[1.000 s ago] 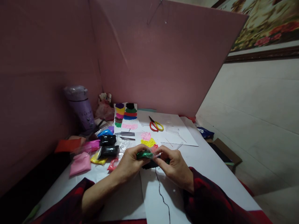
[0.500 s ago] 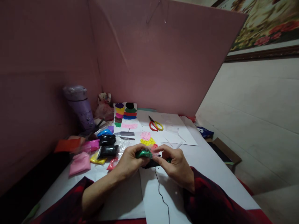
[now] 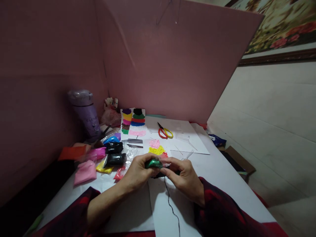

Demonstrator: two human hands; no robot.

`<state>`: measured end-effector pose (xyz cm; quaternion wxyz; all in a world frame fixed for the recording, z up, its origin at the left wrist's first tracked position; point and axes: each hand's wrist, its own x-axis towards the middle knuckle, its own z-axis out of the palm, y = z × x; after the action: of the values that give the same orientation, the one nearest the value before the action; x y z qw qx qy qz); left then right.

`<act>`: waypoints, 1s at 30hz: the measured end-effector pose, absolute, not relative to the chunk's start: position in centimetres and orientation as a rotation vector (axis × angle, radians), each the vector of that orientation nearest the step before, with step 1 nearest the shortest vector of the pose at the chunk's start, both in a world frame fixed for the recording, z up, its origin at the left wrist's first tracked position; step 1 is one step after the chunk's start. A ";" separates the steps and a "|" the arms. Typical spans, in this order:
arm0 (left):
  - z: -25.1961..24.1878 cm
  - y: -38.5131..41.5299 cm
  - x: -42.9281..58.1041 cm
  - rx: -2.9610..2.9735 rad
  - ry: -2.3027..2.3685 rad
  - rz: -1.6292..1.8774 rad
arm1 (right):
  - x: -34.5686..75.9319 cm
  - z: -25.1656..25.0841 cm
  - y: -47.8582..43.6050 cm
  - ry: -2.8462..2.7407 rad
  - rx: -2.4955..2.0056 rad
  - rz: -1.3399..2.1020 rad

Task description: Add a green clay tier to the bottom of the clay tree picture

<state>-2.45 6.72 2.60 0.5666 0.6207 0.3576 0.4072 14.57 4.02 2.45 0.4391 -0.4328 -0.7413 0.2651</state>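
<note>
My left hand (image 3: 140, 169) is closed around a small packet of green clay (image 3: 153, 163) in clear plastic. Pinched at the packet's clear plastic end is my right hand (image 3: 186, 176), with thumb and fingertips together beside the left fingers. Under the hands lies a white sheet (image 3: 164, 210) bearing pink clay (image 3: 154, 143), ridged yellow clay (image 3: 156, 150) and a bit of red. Dark material below the fingers is mostly covered by them. From it a thin, wavy black strand (image 3: 170, 204) runs down the sheet toward me.
Left of the hands are packets of black clay (image 3: 115, 160), pink clay (image 3: 85, 172) and other colours. A purple tumbler (image 3: 86, 115) stands behind them. Red-and-yellow-handled scissors (image 3: 165, 132) and a colour chart (image 3: 133, 122) lie at the back. An open cardboard box (image 3: 239, 159) sits at right.
My right hand has shifted slightly left, closer to the left hand, its fingers now tighter on the plastic end. The green packet stays in my left hand.
</note>
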 end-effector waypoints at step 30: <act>3.1 6.9 -2.6 1.229 0.810 0.984 | 14.6 3.0 3.8 -1.594 -1.122 0.646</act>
<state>-2.64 6.95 3.06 0.6331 0.5373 0.3542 0.4302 14.61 3.79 3.02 0.5173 -0.4676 -0.6643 0.2692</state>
